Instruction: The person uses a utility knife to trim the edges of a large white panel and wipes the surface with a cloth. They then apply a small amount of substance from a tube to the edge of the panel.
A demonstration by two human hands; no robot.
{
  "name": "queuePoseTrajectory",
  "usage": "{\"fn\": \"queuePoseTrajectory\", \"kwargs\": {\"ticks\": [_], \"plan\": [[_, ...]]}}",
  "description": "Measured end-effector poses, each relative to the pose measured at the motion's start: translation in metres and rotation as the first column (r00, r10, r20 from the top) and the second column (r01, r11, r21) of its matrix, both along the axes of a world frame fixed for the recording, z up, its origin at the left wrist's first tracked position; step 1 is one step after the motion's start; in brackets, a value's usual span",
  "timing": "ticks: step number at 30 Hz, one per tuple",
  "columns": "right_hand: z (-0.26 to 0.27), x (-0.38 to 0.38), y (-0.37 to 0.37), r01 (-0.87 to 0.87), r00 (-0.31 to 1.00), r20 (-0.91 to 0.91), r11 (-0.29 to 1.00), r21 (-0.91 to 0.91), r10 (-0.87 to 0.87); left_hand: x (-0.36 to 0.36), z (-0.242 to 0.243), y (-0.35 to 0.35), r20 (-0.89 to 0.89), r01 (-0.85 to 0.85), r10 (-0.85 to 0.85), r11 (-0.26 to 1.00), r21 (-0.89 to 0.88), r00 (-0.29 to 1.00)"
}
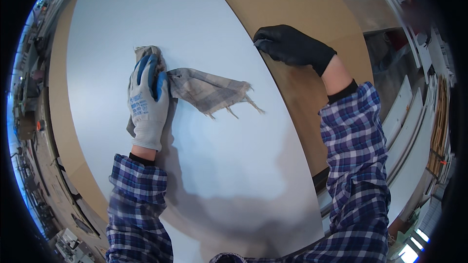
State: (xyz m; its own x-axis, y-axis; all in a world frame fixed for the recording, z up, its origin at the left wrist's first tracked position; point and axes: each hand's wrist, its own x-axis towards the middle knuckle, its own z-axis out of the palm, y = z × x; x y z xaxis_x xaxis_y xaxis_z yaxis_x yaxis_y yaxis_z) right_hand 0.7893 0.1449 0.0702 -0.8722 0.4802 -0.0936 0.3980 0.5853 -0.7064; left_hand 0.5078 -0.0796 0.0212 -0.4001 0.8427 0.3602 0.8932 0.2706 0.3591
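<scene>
A large smooth white panel (219, 146) lies before me. My left hand (148, 95), in a white knit glove with blue-coated fingers, presses a frayed, checked grey-beige cloth (208, 89) onto the panel. Part of the cloth is bunched under the fingers, and a loose end with hanging threads spreads to the right. My right hand (292, 47), in a black glove, is at the panel's right edge with its fingers curled over it. Whether those fingers pinch the edge or only rest on it is hidden.
Brown board (307, 3) lies under the white panel and shows on both sides. Several white panels (406, 128) and brown boards (438, 128) stand at the right. A long worktable (55, 175) with items runs along the left.
</scene>
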Motion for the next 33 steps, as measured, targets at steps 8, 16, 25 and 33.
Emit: {"fn": "queuePoseTrajectory", "kwargs": {"ticks": [8, 16, 25, 33], "plan": [[0.002, -0.007, 0.000, 0.096, 0.978, 0.202, 0.966, -0.239, -0.047, 0.000, 0.000, 0.000, 0.003, -0.019, 0.019, 0.999, -0.035, 1.000], [0.004, -0.006, 0.006, 0.069, 0.976, 0.219, 0.969, -0.235, -0.016, 0.004, 0.005, 0.001, 0.001, -0.020, 0.020, 0.999, -0.046, 1.000], [0.018, -0.005, -0.010, 0.198, 0.937, 0.342, 0.910, -0.365, -0.067, 0.007, 0.009, 0.001, 0.024, -0.022, 0.023, 0.999, -0.045, 0.999], [-0.002, -0.034, 0.014, 0.207, 0.974, 0.124, 0.966, -0.158, -0.189, 0.008, 0.013, 0.002, 0.027, -0.018, 0.019, 0.998, -0.055, 0.999]]}}
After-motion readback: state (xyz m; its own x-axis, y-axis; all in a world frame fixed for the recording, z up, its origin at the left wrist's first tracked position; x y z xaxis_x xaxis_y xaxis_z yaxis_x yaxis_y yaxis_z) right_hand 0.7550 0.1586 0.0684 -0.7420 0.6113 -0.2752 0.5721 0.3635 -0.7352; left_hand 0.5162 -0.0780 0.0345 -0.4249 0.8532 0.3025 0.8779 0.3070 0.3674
